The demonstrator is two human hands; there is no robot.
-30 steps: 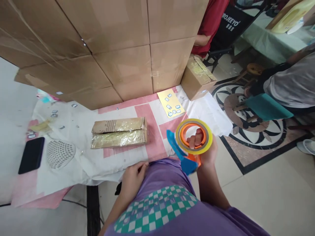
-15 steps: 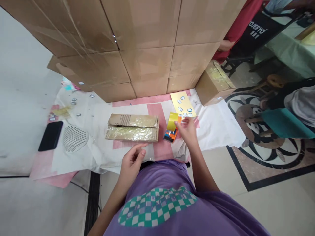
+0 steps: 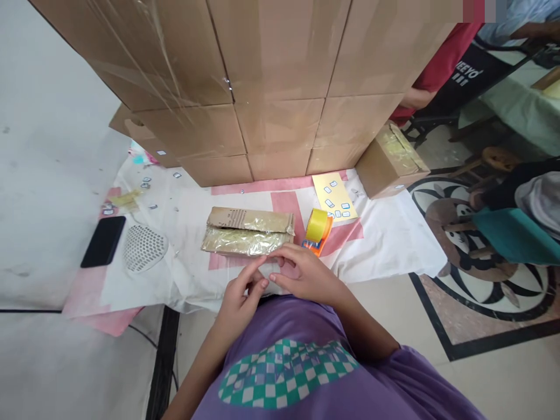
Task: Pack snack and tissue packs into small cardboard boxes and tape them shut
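A small cardboard carton (image 3: 251, 219), its top covered with shiny clear tape, lies on the cloth just beyond my hands. My left hand (image 3: 240, 291) is in front of it, index finger stretched out and thumb apart. My right hand (image 3: 306, 274) meets it from the right, its fingers arched over and their tips close to the left index fingertip. I see nothing held in either hand, though anything tiny at the fingertips would be hidden. Right of the carton stands an orange tape dispenser (image 3: 324, 240) with a yellow tape roll (image 3: 315, 224).
Large stacked cartons (image 3: 280, 122) form a wall behind. A yellow sheet with small stickers (image 3: 328, 189) lies at the right, near another taped carton (image 3: 389, 163). At the left are a black phone (image 3: 103, 241) and a white perforated cover (image 3: 143, 248). A person's red sleeve (image 3: 446, 64) shows behind.
My right hand has left the tape dispenser and moved left to my left hand's fingertips. The dispenser is now free of any hand. The view has shifted slightly.
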